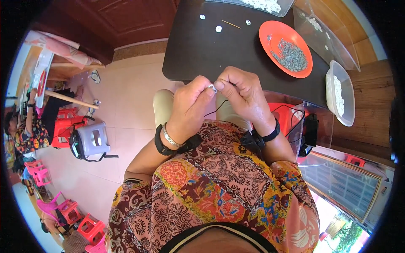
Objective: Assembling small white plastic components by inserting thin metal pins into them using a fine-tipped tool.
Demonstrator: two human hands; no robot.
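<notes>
1. Seen from above, a person seated at a dark surface brings both bare hands together over the lap, just off the surface's near edge.
2. The left hand is closed in a pinch, thumb and forefinger gripping a small white piece with what looks like a ring-shaped opening.
3. The right hand has its fingers curled and its thumb tip just beside that piece; whether it also grips the piece, or something finer, cannot be told.
4. The piece lies at the left hand's fingertips, on their right side, and just left of the right thumb tip. It sits in the narrow meeting place between the hands, nearer the left. Its long axis seems to slope down toward the right, though it is too small to be sure.
5. Beyond the right hand, ahead and to the right, an orange-red plate holds a heap of thin grey metal pieces.
6. Farther right, a pale oval tub holds white discs.
7. Toward the surface's far side lie two white cubes, a thin wooden stick and a white round piece.
</notes>
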